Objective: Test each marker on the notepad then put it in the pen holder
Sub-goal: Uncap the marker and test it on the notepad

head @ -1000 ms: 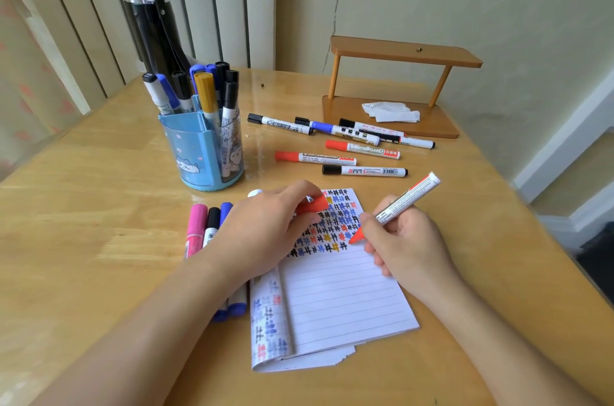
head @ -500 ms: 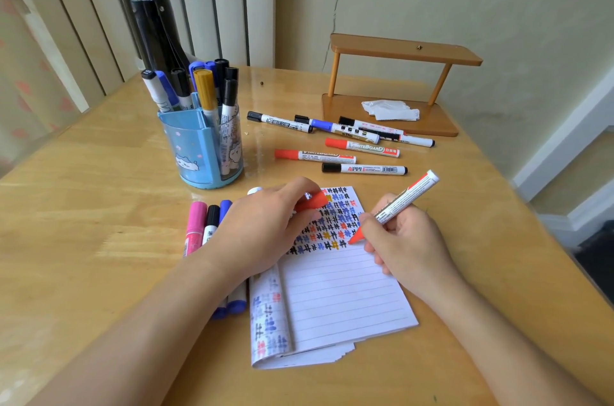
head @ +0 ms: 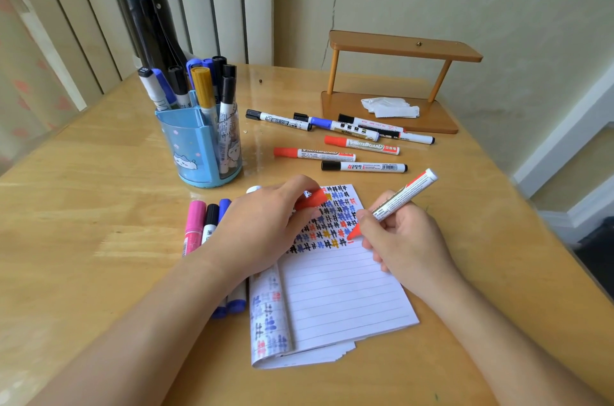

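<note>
My right hand [head: 403,239] grips an uncapped red marker [head: 400,198] with its tip touching the lined notepad [head: 335,286], at the right end of rows of coloured test marks. My left hand [head: 259,229] rests on the notepad's left side and pinches the marker's red cap [head: 312,199]. The blue pen holder [head: 199,146] stands to the upper left with several markers upright in it. Several capped markers [head: 345,146] lie on the table beyond the notepad. A pink marker [head: 194,228], a black one and blue ones lie partly under my left hand.
A small wooden shelf [head: 398,50] with crumpled white paper [head: 388,106] stands at the back right. A tall black bottle [head: 146,13] rises behind the pen holder. The table's right edge [head: 518,206] drops to the floor.
The red marker's tip has come down onto the page and left a small red stroke. My left hand stays put with the cap.
</note>
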